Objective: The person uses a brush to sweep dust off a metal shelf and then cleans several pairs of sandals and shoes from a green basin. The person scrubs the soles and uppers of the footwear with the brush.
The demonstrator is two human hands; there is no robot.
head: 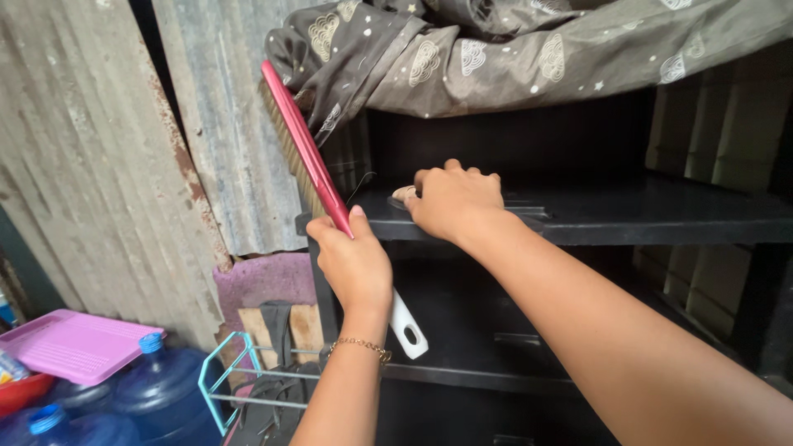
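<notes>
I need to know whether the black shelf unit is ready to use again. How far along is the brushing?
Done: the patterned cloth is pushed up off the black shelf unit. In hand: the left hand grips a red brush, raised beside the unit; the right hand rests on the upper shelf. Left: the lower shelves are too dark to judge.

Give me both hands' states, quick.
Left hand: closed around a red long-backed brush with white handle.
Right hand: fingers curled, pressing on a black plastic shelf.
</notes>
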